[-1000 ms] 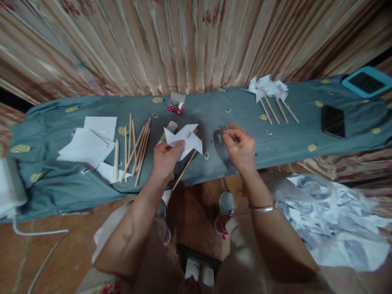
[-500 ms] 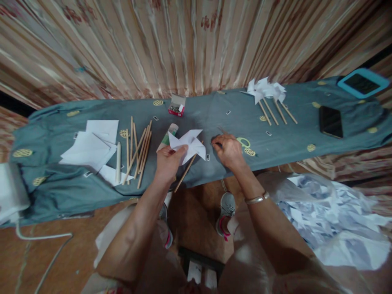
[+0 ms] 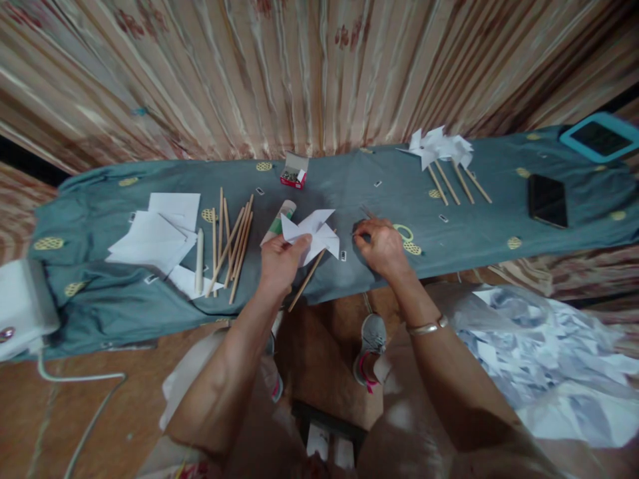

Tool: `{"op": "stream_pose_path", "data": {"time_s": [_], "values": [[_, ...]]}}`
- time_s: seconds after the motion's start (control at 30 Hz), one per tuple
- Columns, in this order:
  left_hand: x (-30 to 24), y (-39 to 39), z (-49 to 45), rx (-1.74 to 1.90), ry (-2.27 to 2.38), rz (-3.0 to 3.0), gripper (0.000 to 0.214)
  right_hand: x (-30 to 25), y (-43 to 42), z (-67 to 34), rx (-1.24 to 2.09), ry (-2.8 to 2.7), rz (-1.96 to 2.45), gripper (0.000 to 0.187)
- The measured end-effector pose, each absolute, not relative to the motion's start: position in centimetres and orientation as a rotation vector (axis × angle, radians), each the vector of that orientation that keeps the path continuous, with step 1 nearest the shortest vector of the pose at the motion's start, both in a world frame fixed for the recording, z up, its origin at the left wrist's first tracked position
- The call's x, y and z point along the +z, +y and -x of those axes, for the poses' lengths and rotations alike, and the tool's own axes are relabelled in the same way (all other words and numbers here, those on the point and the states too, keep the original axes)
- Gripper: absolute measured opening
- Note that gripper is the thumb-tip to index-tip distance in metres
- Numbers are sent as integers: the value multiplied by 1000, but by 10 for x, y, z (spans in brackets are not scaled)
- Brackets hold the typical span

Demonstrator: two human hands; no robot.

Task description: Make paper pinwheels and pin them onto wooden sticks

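Note:
Between the thumb and fingers of my left hand (image 3: 284, 263) is a white paper pinwheel (image 3: 317, 233), its folded blades facing up. A loose wooden stick (image 3: 305, 283) lies slanting below the pinwheel, its upper end hidden under the paper. My right hand (image 3: 380, 245) is just right of the pinwheel, thumb and forefinger pinched together around something too small to name. Scissors with pale green handles (image 3: 403, 233) lie partly covered by that hand. Behind the left hand rests a green and white tube (image 3: 279, 221). A small red box (image 3: 293, 174) of metal pins stands open further back.
Several wooden sticks (image 3: 234, 246) and white paper sheets (image 3: 150, 243) lie to the left, with a white rod-like tool (image 3: 199, 263). At the right are finished pinwheels (image 3: 439, 148), a black phone (image 3: 548, 201) and a blue-framed tablet (image 3: 602, 137). A bag of paper scraps (image 3: 554, 352) is below.
The whole view has shifted slightly, so everything sits a little further right. Both hands keep the same pose, the pinwheel still in the left and the right still pinched.

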State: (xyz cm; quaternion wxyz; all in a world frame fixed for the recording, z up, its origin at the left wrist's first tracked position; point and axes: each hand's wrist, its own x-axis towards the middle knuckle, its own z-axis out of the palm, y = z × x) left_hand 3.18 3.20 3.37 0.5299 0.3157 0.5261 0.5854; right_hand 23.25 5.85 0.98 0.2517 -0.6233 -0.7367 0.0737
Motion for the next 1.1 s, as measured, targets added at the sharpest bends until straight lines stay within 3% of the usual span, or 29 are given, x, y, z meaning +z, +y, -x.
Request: {"op": "stream_pose_path", "data": {"time_s": [0.43,0.73,1.1], "values": [[26,33,-32,1405,1323,-848,16,21,53,-224,215,-2060,1731,19],[28,32,-46,1422,1252,-908,11,49,10,-209,664,-1561,1398,7],[33,24,-69,1352,1152,-845,18,49,5,-204,573,-1627,1343,3]]}}
